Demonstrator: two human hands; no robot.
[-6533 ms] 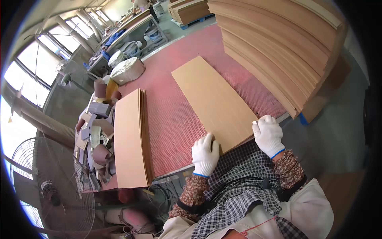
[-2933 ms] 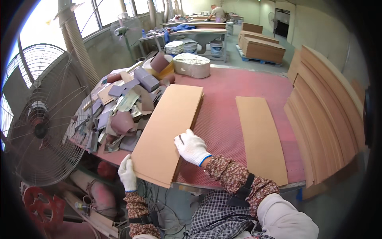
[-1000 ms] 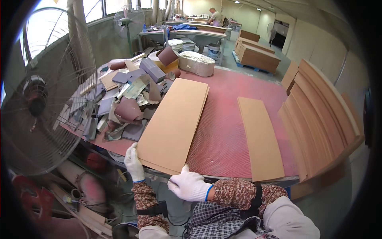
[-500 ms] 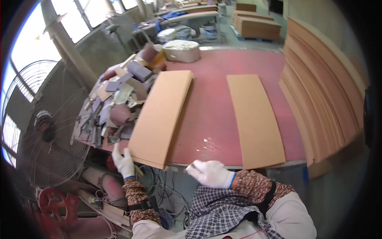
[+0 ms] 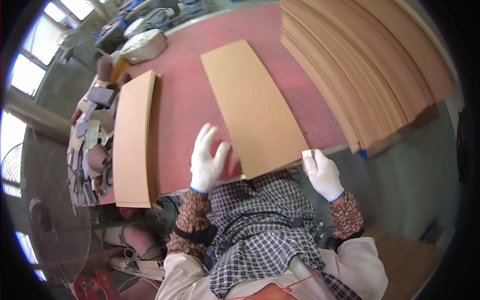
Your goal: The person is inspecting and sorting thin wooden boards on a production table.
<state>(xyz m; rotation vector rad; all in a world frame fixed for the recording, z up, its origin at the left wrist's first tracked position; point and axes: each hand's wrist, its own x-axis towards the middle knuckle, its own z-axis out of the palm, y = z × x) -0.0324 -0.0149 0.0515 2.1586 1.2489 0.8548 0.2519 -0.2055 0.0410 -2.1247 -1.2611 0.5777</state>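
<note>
My left hand (image 5: pixel 206 160), in a white knit glove, is raised over the table's front edge with fingers apart and nothing in it. Just right of it, a flat tan board (image 5: pixel 257 112) lies lengthwise on the red textured tabletop (image 5: pixel 182 115). My right hand (image 5: pixel 325 176), also gloved, is by the board's near right corner. Its fingers close on a small folded piece of sandpaper (image 5: pixel 305 159), pale on one face and brown at the edge. A small stack of similar boards (image 5: pixel 132 142) lies farther left.
A tall row of brown boards (image 5: pixel 360 70) stands along the table's right side. Sanding scraps and blocks (image 5: pixel 95 140) are heaped at the left edge. A white-topped tub (image 5: pixel 145 46) sits at the far left, and a large fan (image 5: pixel 50 215) stands near left.
My view has swung to the right. My left hand has left the near end of the left stack and come beside the single board. My right hand has moved right with the sandpaper.
</note>
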